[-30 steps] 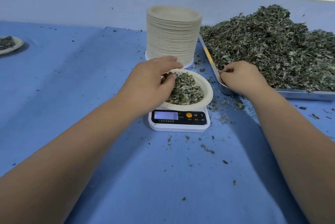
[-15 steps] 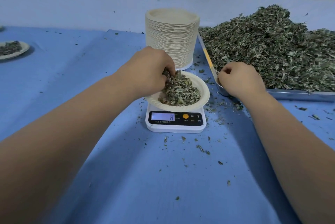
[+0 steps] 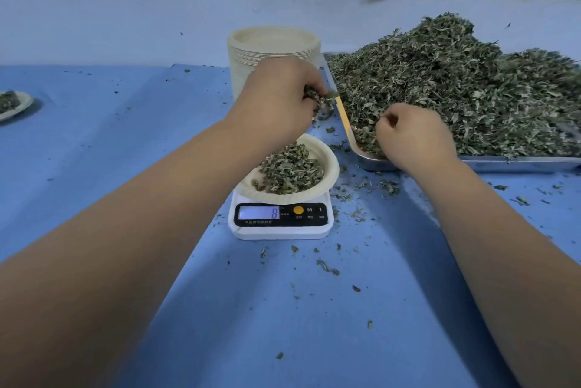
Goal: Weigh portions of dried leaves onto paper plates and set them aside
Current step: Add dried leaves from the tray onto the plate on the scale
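A paper plate [image 3: 327, 164] with a small heap of dried leaves [image 3: 290, 172] sits on a white digital scale [image 3: 281, 221] whose display reads 8. My left hand [image 3: 276, 98] is raised above and behind the plate, gripping a clump of dried leaves [image 3: 325, 101] near the tray's left edge. A metal tray [image 3: 518, 164] to the right holds a large pile of dried leaves [image 3: 456, 89]. My right hand [image 3: 412, 136] rests at the tray's near left corner, fingers curled into the leaves there.
A tall stack of paper plates [image 3: 270, 54] stands behind the scale. A filled plate [image 3: 14, 103] sits at the far left on the blue table cover [image 3: 125, 142]. Loose leaf bits litter the cover around the scale and tray.
My left hand lifted a clump of leaves off the plate and moved up and right toward the tray. The right hand stayed at the tray corner.
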